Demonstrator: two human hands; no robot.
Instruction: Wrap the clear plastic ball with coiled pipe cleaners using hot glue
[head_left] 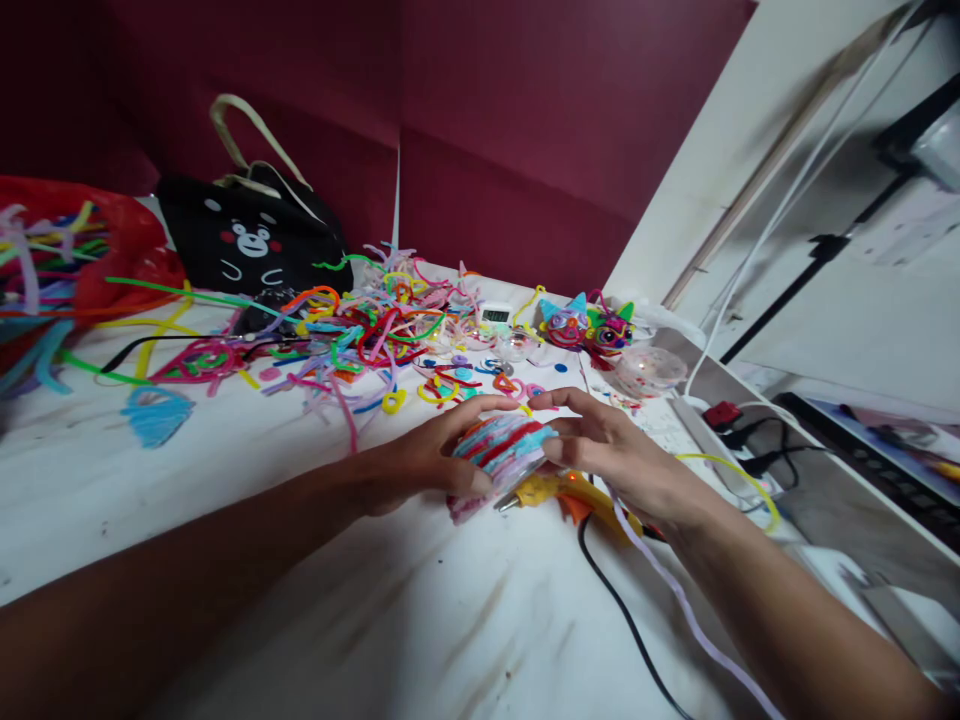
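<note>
Between my hands is a rounded form (504, 446) covered in rows of pink, blue, red and orange pipe cleaners, with a clear plastic edge on its lower side. My left hand (442, 455) grips its left side, thumb in front and fingers over the top. On the right, my right hand (607, 445) has its thumb and fingertips pressed on the rim. A lilac pipe cleaner (679, 590) trails from beneath the right hand towards the lower right. Just below that hand lies a yellow glue gun (544, 488), its metal nozzle pointing left and a small orange light lit.
A tangled heap of pipe cleaners (375, 325) spreads across the back of the table. Behind it are a black bag (251, 240), a small digital clock (496, 315) and two colourful animal faces (566, 322). A black cord (622, 610) crosses the front right, near a power strip (705, 430).
</note>
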